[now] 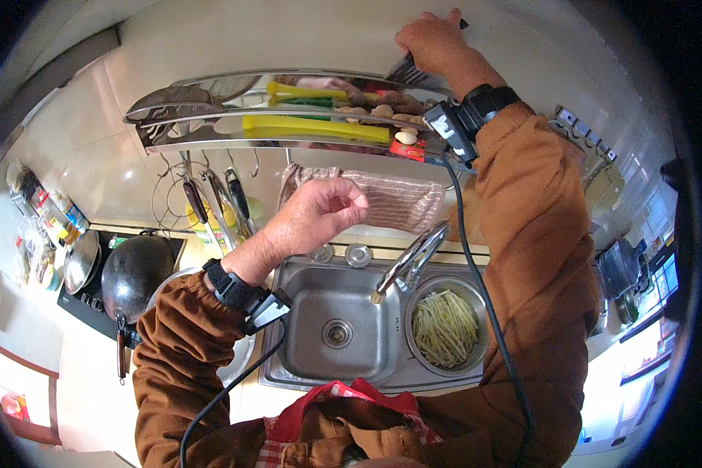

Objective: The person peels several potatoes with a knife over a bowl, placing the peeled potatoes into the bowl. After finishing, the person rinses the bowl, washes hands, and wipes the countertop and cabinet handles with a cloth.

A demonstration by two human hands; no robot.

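My right hand (436, 47) is raised above the right end of a steel wall shelf (193, 138). Its fingers are around a dark flat kitchen utensil (410, 73), whose exact kind I cannot tell because the hand covers much of it. In front of a striped cloth (406, 202) hanging under the shelf, my left hand (322, 213) hovers above the sink. Thumb and forefinger meet there in a loose curl, and I see nothing held. Below lies the steel sink basin (304, 292) with a chrome faucet (412, 257). A metal bowl (410, 327) of pale cut strips (444, 327) sits at its right.
Yellow tubes (316, 127), knobby ginger-like pieces (380, 111) and a red packet (408, 150) rest on the shelf. Utensils (196, 199) dangle from hooks below it. A black wok (137, 272) stands on the stove at left. A cable (474, 263) trails from my right wrist.
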